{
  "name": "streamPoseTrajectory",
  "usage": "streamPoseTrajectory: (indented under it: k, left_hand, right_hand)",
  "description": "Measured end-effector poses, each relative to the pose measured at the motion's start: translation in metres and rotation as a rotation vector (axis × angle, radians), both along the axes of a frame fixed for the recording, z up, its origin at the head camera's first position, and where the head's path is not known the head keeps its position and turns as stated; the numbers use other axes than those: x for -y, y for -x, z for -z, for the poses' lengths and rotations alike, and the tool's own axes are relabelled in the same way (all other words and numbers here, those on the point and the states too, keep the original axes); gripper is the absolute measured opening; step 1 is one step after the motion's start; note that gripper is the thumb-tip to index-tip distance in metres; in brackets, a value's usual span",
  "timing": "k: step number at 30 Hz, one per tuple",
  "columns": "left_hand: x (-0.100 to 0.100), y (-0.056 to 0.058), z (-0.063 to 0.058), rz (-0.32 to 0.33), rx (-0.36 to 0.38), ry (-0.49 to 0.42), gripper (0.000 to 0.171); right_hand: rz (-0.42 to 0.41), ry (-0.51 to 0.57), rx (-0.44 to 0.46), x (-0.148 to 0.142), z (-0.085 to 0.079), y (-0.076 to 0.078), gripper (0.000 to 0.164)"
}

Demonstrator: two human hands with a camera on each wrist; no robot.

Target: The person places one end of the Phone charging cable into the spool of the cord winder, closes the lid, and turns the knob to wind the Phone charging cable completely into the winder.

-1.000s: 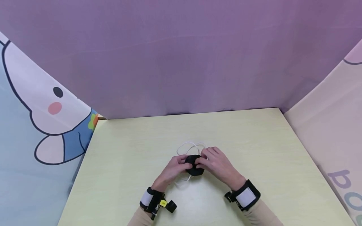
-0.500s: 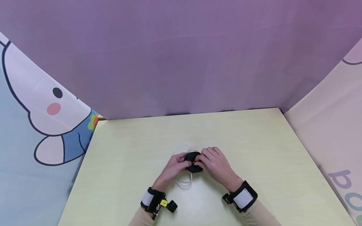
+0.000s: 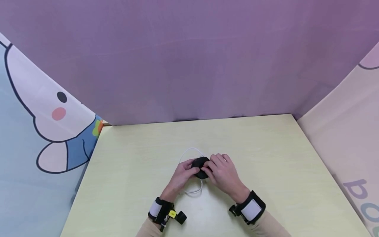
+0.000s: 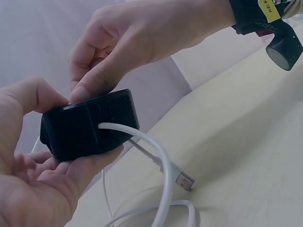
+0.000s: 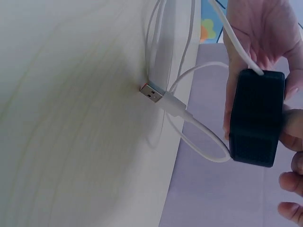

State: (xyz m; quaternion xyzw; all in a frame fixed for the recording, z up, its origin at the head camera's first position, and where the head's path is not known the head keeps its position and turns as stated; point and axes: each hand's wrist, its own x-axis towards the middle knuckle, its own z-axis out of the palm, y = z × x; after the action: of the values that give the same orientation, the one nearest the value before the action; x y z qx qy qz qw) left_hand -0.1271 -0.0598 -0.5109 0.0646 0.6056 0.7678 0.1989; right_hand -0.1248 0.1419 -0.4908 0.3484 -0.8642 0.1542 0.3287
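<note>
Purple backdrop (image 3: 189,65), pale table (image 3: 142,144), right side cloth (image 3: 340,131) with lettering (image 3: 363,210): purple "p" or "d", blue "o". Right hand (image 3: 223,172) and left hand (image 3: 182,172) both pinch a black case (image 4: 71,130), held between them above the table; right-side contact partly hidden. White cable (image 4: 166,177) leaves case, loops below. USB plug (image 5: 165,101) dangles. Yellow label (image 4: 269,10), right wrist: print too small.

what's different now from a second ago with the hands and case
The black case has moved slightly away from the person and to their left; the right hand has shifted left with it. The white cable lies differently, with a fuller loop on the near side. Both hands stay on the case, the left hand holding it.
</note>
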Motion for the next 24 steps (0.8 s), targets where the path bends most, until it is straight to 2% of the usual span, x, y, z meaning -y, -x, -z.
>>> streamPoseTrajectory:
  k: [4,11,16,24]
  left_hand:
    - [-0.001,-0.001,0.000,-0.024,-0.001,-0.009,0.050]
    - [-0.003,-0.001,0.000,-0.065,0.004,-0.015,0.048]
    - [-0.005,-0.002,0.002,-0.100,0.011,0.000,0.048]
    - [-0.005,-0.002,0.004,-0.102,-0.005,0.010,0.048]
  right_hand:
    - [0.026,0.015,0.031,0.003,-0.001,-0.002,0.021]
    - [0.052,0.044,0.008,0.008,0.001,-0.001,0.020]
    - [0.081,0.061,0.028,0.011,0.001,-0.002,0.018]
    - [0.145,0.066,0.014,0.016,0.001,-0.004,0.022]
